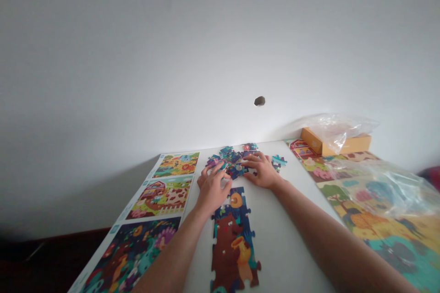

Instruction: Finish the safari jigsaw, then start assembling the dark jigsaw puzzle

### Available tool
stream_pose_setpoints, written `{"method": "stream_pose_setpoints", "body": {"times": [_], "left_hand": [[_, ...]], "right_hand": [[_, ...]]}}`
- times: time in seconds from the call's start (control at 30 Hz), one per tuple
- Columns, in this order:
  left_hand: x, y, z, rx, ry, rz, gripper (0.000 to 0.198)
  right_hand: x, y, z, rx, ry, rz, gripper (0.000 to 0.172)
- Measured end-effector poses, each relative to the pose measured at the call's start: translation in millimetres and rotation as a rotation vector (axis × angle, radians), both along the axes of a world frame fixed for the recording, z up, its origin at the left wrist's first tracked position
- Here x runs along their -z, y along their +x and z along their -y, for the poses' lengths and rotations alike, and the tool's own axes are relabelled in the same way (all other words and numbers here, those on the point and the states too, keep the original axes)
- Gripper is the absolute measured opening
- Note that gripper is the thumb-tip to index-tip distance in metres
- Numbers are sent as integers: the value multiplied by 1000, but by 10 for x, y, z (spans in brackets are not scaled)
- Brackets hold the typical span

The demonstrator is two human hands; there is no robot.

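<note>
A heap of loose, colourful jigsaw pieces (pixel 230 161) lies at the far side of the white table (pixel 278 242). My left hand (pixel 212 188) rests with spread fingers at the heap's near left edge. My right hand (pixel 261 170) lies flat with its fingers over the heap's right side. Neither hand visibly grips a piece. Just below them, a joined strip of puzzle (pixel 234 242) shows a brown bear with a honey pot. A small cluster of teal pieces (pixel 278 162) sits to the right of my right hand.
Printed puzzle picture sheets (pixel 154 215) line the table's left side, beyond which the table edge drops off. More picture sheets (pixel 357 210) lie on the right, partly under clear plastic wrap (pixel 385 183). A yellow cardboard box (pixel 330 144) stands at the back right against the white wall.
</note>
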State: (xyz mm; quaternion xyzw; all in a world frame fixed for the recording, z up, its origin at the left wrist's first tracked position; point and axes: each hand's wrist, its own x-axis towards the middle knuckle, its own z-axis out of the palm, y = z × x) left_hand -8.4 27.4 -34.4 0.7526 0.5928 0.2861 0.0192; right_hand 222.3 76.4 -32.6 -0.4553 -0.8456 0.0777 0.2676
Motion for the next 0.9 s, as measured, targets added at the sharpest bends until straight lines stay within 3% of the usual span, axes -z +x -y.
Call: {"method": "stream_pose_setpoints", "body": {"times": [0.13,0.33,0.63,0.7,0.83,0.9], "left_hand": [[2,1,1,19,-7,-13,12],[-5,20,8,-1,-32,-22,21],[-16,20,15,4,-52,-17,26],[-27,23,21,4,-45,-20,27],[-50,29,32,6,-39,-48,30],[-52,29,33,11,-38,-68,31]], "right_hand": [[26,-39,2,-37,-45,15,41],[-7,-48,9,32,4,-18,39],[-42,4,-6,521,-13,-89,24],[-38,-2,-1,467,-6,-79,28],[-8,-56,15,131,-1,-10,46],[13,-86,15,44,-16,18,44]]}}
